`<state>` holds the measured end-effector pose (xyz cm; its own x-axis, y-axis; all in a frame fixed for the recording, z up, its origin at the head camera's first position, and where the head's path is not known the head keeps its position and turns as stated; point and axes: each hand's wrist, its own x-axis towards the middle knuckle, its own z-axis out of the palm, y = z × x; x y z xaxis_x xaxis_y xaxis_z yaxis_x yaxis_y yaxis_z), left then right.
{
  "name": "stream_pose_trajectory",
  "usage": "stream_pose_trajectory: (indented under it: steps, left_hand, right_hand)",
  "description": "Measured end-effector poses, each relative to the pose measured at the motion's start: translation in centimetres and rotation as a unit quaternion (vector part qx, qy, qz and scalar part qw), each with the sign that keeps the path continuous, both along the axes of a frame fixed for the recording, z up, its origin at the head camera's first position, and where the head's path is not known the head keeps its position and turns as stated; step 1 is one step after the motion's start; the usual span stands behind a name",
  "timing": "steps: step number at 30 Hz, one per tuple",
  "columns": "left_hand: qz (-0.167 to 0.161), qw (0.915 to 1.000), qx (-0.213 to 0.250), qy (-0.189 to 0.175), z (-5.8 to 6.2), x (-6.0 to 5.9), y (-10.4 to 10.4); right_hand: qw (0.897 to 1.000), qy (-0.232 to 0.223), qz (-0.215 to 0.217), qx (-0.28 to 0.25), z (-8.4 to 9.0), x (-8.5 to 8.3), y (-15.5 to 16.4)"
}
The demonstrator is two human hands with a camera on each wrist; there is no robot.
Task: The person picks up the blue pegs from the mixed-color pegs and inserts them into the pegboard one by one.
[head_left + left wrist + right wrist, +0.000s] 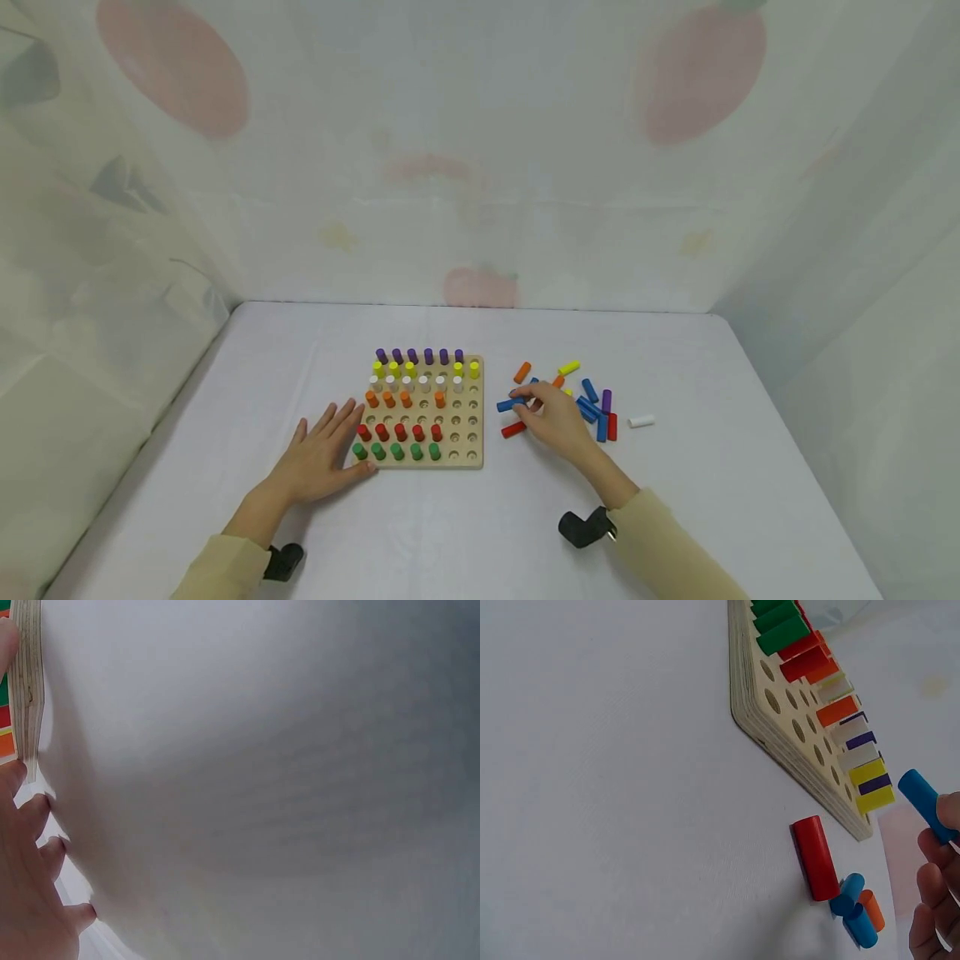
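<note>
A wooden pegboard (465, 417) lies mid-table with rows of purple, yellow, white, orange, red and green pegs standing in it, and many holes are bare. My left hand (330, 446) rests flat on the table, fingers spread, against the board's near-left corner; the left wrist view shows the board's edge (28, 682) beside my fingers (41, 844). My right hand (543, 412) pinches a blue peg (510, 404) just right of the board. In the right wrist view that blue peg (922, 801) is lifted above the cloth in my fingertips (937, 862).
Loose pegs lie right of the board: a red peg (513, 429) (816, 857), orange peg (522, 372), yellow peg (568, 367), purple peg (606, 401), several blue ones (588, 407) and a white peg (641, 422) farthest right. Fabric walls enclose the table on three sides.
</note>
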<state>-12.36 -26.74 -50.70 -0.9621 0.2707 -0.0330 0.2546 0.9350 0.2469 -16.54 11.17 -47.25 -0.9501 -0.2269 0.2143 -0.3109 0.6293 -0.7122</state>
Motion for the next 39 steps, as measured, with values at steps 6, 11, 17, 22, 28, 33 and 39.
stream_pose_trajectory:
  steps: [6, 11, 17, 22, 28, 33, 39]
  left_hand:
    - [0.000, 1.0000, 0.002, 0.000, 0.0, 0.0, 0.0]
    - [-0.002, 1.0000, -0.003, 0.000, -0.1, 0.0, -0.1]
    - [0.001, 1.0000, -0.006, -0.001, -0.2, -0.1, -0.1]
    - [-0.001, 1.0000, 0.001, 0.001, 0.3, 0.0, 0.0]
    - [-0.002, 1.0000, 0.001, 0.001, 0.2, -0.1, 0.1]
    - [-0.002, 1.0000, -0.002, -0.001, 0.1, -0.2, 0.0]
    - [-0.002, 1.0000, -0.005, -0.002, 0.0, -0.2, 0.0]
  right_hand:
    - [1.000, 0.002, 0.008, -0.006, 0.7, -0.3, -1.2]
    - [1.000, -0.004, 0.009, -0.003, 1.1, -0.5, -2.2]
    - [1.000, -0.001, 0.011, 0.012, 1.5, -1.0, -3.5]
    - [1.000, -0.016, 0.005, 0.014, 1.8, -1.4, -4.8]
    - [1.000, -0.018, 0.004, -0.013, 1.7, -1.8, -6.1]
    - [0.999, -0.020, 0.019, -0.038, 1.7, -2.0, -7.2]
    - [0.998, -0.043, 0.022, -0.040, 1.4, -2.2, -8.9]
